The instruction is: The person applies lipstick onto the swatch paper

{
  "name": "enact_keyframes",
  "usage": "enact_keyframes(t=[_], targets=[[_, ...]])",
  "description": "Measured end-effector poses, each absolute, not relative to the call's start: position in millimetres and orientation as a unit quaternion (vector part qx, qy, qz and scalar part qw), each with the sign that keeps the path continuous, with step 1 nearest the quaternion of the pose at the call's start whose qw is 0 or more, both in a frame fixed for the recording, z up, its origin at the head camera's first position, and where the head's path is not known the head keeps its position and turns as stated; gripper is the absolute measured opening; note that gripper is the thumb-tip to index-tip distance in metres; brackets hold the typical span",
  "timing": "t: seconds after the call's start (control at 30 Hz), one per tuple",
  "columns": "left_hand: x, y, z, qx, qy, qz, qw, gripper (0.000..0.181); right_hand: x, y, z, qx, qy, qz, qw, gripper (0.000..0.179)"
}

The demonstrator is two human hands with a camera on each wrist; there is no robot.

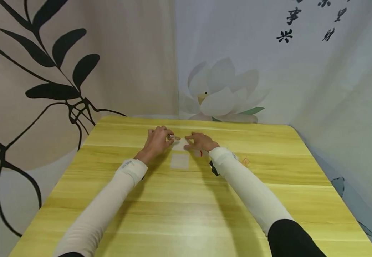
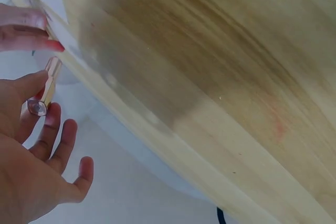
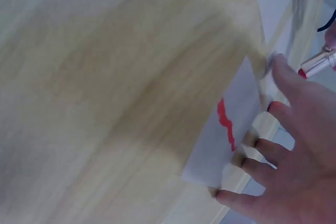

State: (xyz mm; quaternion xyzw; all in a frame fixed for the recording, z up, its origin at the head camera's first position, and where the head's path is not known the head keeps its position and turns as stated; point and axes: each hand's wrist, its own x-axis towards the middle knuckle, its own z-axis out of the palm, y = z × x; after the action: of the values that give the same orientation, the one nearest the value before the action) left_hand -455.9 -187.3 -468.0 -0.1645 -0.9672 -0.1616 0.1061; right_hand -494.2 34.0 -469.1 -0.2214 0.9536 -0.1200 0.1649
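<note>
Between thumb and fingers, my left hand [image 1: 158,138] pinches a lipstick [image 1: 174,137] with a shiny gold-pink tube. Its red tip shows in the right wrist view, pointing toward my right hand [image 3: 310,156]. That hand has its fingers spread, with thumb and fingertips down at the white papers; one fingertip looks stained red. One white paper [image 1: 177,146] lies between the two hands. Beside it, partly under the right hand, is a paper with a wavy red stroke [image 3: 226,121]. Another white square paper [image 1: 179,161] lies nearer me.
The wooden table [image 1: 186,214] ends in a far edge just beyond my hands, with a printed curtain [image 1: 134,64] behind it. A small red outlined mark [image 1: 245,161] is on the tabletop right of my right sleeve.
</note>
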Motion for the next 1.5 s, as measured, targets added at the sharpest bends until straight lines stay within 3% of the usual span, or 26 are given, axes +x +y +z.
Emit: enact_keyframes(t=[0.7, 1.5], targets=[[-474.5, -168.8, -477.4, -0.166, -0.972, -0.129, 0.105, 0.024, -502.7, 36.0, -475.5, -0.221, 0.957, -0.035, 0.184, 0.07], [-479.3, -165.9, -476.1, -0.183, -0.973, -0.097, 0.101, 0.027, -501.1, 40.4, -474.0, -0.229, 0.957, -0.049, 0.174, 0.069]])
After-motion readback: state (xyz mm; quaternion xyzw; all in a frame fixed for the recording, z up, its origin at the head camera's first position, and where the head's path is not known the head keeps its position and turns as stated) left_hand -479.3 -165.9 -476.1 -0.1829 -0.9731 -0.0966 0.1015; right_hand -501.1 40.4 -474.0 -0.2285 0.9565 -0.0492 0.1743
